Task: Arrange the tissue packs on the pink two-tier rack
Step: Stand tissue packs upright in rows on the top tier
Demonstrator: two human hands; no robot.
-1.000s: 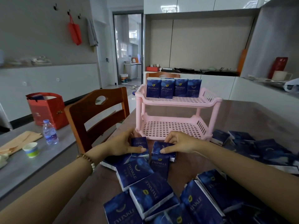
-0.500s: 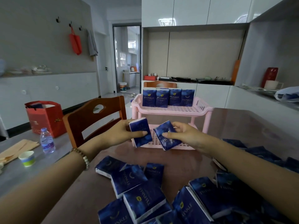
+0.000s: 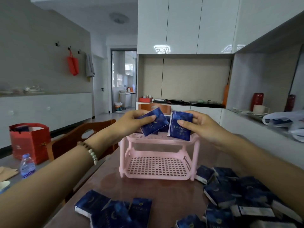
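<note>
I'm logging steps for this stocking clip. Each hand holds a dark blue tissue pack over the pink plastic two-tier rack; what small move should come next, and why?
Probably lower both packs upright onto the top tier of the pink plastic rack. The left hand grips a tilted dark blue tissue pack, the right hand a second pack, upright; both hover above that tier.

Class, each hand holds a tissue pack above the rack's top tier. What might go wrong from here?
The left hand holds a tilted pack that may land askew or bump the upright pack in the right hand. Pressing down could tip the pink rack, whose bottom tier is bare.
</note>
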